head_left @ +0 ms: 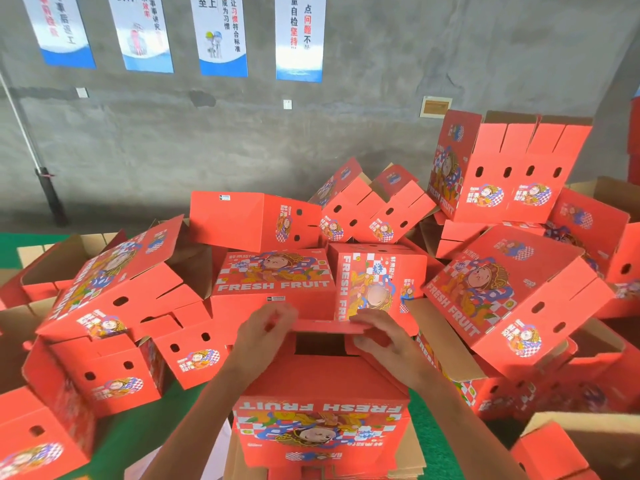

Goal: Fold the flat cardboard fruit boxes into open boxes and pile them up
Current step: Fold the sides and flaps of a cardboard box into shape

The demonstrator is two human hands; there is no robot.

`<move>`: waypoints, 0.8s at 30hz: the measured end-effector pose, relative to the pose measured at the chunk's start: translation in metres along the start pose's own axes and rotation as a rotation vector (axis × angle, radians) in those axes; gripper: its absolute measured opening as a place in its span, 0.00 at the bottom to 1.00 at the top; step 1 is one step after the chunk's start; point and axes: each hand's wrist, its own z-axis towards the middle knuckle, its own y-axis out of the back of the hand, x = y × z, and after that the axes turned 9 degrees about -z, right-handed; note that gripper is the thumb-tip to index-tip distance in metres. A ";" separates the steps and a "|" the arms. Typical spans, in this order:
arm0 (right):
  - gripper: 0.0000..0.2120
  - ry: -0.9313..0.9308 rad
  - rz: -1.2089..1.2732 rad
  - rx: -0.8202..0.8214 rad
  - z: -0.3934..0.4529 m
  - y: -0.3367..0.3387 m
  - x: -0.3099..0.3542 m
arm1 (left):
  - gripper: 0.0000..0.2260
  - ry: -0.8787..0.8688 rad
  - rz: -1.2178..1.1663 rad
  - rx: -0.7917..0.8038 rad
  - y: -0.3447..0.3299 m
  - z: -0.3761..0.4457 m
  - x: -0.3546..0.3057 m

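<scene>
A red cardboard fruit box (322, 403) printed "FRESH FRUIT" stands upside down in front of me, its bottom flaps facing up. My left hand (265, 336) and my right hand (384, 337) rest on the far flap (329, 326), one at each end, fingers bent over its edge. A dark gap shows between that flap and the near one. Under the box lies a stack of flat brown cardboard (412, 455).
A loose pile of folded red boxes (277, 282) fills the green floor (135, 441) ahead, left and right, some tilted. A taller stack (502, 174) rises at the right. A grey concrete wall with posters (221, 32) stands behind.
</scene>
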 end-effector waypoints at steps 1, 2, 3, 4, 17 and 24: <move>0.18 -0.002 0.023 0.023 -0.002 0.000 0.003 | 0.05 0.029 0.109 0.060 0.003 0.002 0.001; 0.20 -0.010 0.026 0.044 -0.004 0.000 0.005 | 0.06 0.055 0.178 0.112 0.006 0.003 0.001; 0.24 -0.027 0.011 0.066 -0.005 0.001 0.006 | 0.07 0.077 0.193 0.156 0.008 0.004 0.001; 0.27 -0.049 -0.005 0.090 -0.007 0.003 0.007 | 0.09 0.096 0.184 0.191 0.010 0.006 -0.001; 0.44 -0.196 -0.564 0.119 0.012 -0.002 -0.012 | 0.32 0.016 0.911 0.131 -0.034 0.004 0.012; 0.37 -0.423 -0.258 -0.105 0.008 -0.006 0.001 | 0.32 0.182 0.888 -0.073 -0.029 0.004 0.011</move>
